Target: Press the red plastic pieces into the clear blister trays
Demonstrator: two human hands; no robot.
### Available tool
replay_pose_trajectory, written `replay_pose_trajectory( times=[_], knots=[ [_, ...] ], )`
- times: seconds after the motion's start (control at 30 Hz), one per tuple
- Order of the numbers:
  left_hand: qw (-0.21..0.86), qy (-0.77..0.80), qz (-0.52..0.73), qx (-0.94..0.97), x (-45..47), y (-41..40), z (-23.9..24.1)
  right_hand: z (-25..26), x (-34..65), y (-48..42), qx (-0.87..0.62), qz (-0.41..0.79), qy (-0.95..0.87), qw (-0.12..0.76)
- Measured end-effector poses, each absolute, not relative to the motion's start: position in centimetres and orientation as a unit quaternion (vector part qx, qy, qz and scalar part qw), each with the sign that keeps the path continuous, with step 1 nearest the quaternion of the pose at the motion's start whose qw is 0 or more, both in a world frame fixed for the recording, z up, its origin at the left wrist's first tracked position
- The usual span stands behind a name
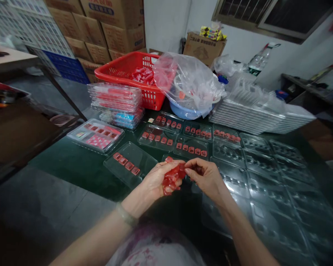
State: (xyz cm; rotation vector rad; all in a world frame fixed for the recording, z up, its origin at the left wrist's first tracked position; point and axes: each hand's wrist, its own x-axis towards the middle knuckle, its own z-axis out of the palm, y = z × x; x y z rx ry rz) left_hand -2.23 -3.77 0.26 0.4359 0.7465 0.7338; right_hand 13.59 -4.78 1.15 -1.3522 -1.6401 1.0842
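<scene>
My left hand [154,181] is closed around a bunch of small red translucent plastic pieces [172,180], held above the dark green table. At the right edge of the bunch, my right hand [207,177] pinches one of the pieces between thumb and fingers. Just left of my hands lies a clear plastic tray [124,151] with a row of red square pieces [129,165] in it. Behind them, more clear trays [155,127] hold similar rows. To the right, several clear trays [262,181] show no red pieces.
A filled, closed pack [96,135] lies at the left, near stacked packs [115,99]. Behind stand a red basket [118,75] of pink-red pieces and a blue basin [187,110] under a plastic bag [194,77]. Nested clear trays [255,111] and a bottle [262,59] are at back right.
</scene>
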Motion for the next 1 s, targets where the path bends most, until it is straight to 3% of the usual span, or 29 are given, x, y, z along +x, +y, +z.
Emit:
replay_pose_trajectory(
  times=[0.47,0.87,1.0],
  knots=[
    [0.792,0.395,0.38,0.27,-0.8,-4.6,0.6,1.2,13.7,-5.5,-0.563,0.351,-0.657,0.359],
    [0.807,0.404,0.339,0.267,-0.4,-4.5,1.0,-0.7,14.5,-5.0,-0.518,0.548,-0.49,0.437],
    [0.812,0.395,0.342,0.261,-0.4,-4.5,1.1,-1.0,14.1,-5.2,-0.52,0.558,-0.446,0.468]
  ],
)
